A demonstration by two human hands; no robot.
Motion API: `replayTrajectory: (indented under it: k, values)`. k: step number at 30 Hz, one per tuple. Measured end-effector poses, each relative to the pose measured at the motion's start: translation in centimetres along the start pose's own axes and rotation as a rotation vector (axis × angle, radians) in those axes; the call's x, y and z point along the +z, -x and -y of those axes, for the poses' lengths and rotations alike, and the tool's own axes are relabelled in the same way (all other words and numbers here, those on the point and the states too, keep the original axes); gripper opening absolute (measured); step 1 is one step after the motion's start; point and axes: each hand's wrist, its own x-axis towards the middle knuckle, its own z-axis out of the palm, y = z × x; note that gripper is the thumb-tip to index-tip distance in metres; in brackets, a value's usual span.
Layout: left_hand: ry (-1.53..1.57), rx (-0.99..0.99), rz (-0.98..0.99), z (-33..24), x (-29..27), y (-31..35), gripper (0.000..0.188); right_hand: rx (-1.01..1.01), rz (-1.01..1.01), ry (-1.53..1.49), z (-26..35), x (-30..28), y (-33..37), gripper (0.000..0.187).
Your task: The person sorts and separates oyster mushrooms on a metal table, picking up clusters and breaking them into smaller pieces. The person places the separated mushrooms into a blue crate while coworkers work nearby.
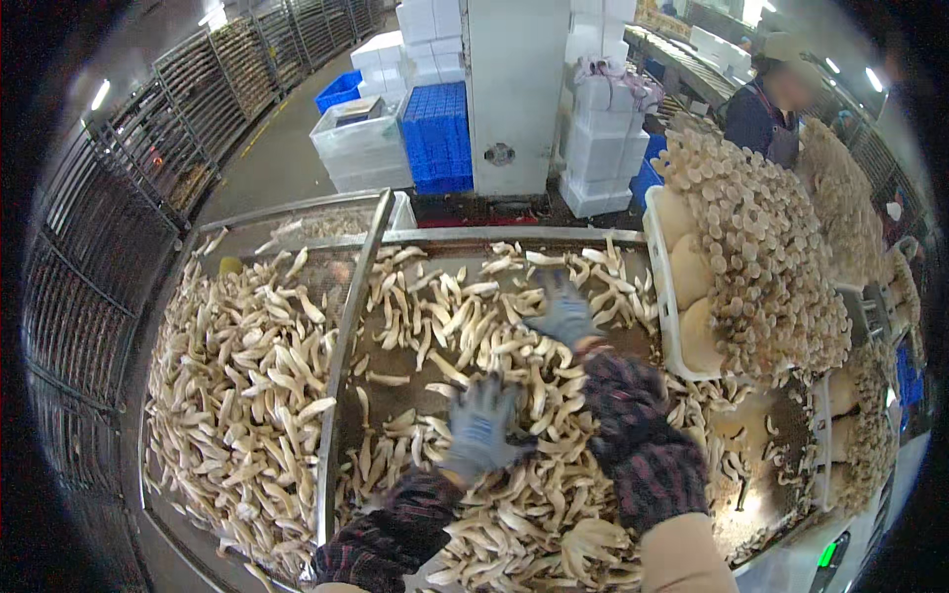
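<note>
Loose pale mushrooms (pixel 539 494) with long thick stems are heaped over the dark work table (pixel 390 400). My left hand (pixel 482 430), in a grey-blue glove, lies palm down on them near the middle, fingers spread and holding nothing visible. Farther off and to the right, my right hand (pixel 565 314), gloved alike and slightly blurred, reaches over the mushrooms toward the table's far side. Its fingers look apart, with nothing visible in them. Dark patterned sleeve covers reach over both forearms.
A metal rail (pixel 348 366) divides off a left section with more mushrooms (pixel 242 395). At right, a white crate (pixel 664 287) carries dense mushroom clusters (pixel 766 247). A person (pixel 766 114) stands beyond it. Blue crates (pixel 436 136), foam boxes (pixel 605 138) and a pillar (pixel 519 89) are behind.
</note>
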Motion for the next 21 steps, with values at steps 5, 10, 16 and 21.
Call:
replayTrajectory:
  k: [5,10,16,21]
  values:
    - [0.096,0.029,0.053,1.4,3.5,-0.9,0.068,-0.064,0.142,0.122,3.3,6.8,-1.7,0.055]
    - [0.361,-0.037,-0.174,3.5,0.3,3.9,0.068,0.078,0.131,-1.17,-1.1,4.4,12.1,0.039]
    - [1.226,-0.251,0.035,-5.3,3.7,10.9,0.052,0.265,-0.072,-0.947,5.7,3.6,25.9,0.042]
    - [1.495,-0.17,-0.139,-5.4,6.9,17.1,0.032,0.185,-0.396,-1.045,10.1,7.2,35.1,0.038]
